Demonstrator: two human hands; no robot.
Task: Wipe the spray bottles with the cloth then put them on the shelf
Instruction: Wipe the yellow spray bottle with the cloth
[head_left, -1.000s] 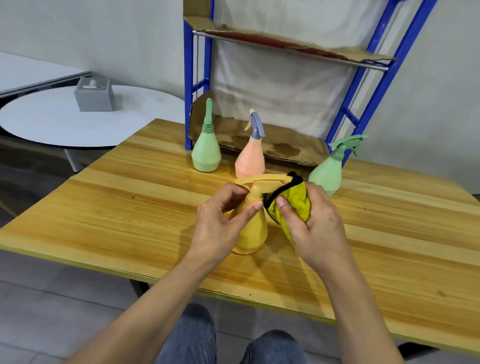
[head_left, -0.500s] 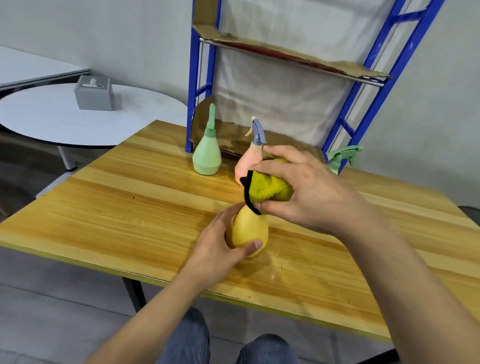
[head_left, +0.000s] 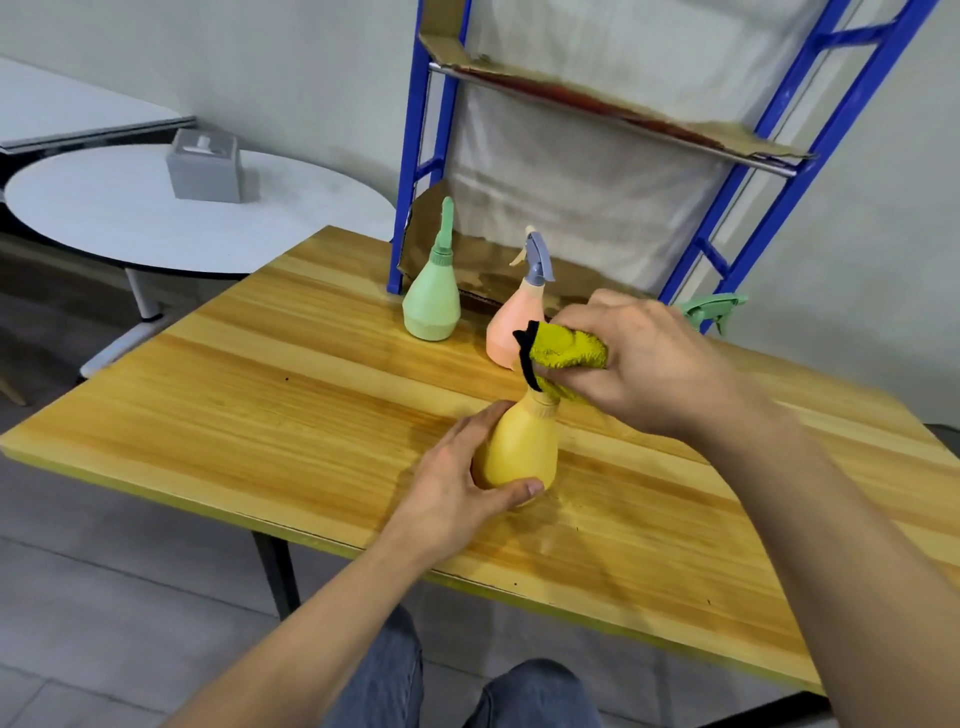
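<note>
A yellow spray bottle (head_left: 522, 449) stands on the wooden table (head_left: 260, 415). My left hand (head_left: 457, 491) grips its body from the left, thumb across the front. My right hand (head_left: 639, 358) holds a yellow-green cloth (head_left: 563, 351) bunched over the bottle's spray head, which is hidden. Behind stand a green bottle (head_left: 431, 306), a pink bottle (head_left: 514, 332) with a grey trigger, and a second green bottle (head_left: 714, 306), mostly hidden behind my right hand. The blue shelf (head_left: 779, 166) rises at the table's back.
Cardboard lines the shelf levels (head_left: 597, 106), and a white sheet hangs behind the frame. A round white table (head_left: 130, 223) with a grey box (head_left: 205, 166) stands at the left. My knees show below the table's front edge.
My left hand slid from the bottle's neck down to its body. My right hand rose with the cloth and now covers the spray head from above.
</note>
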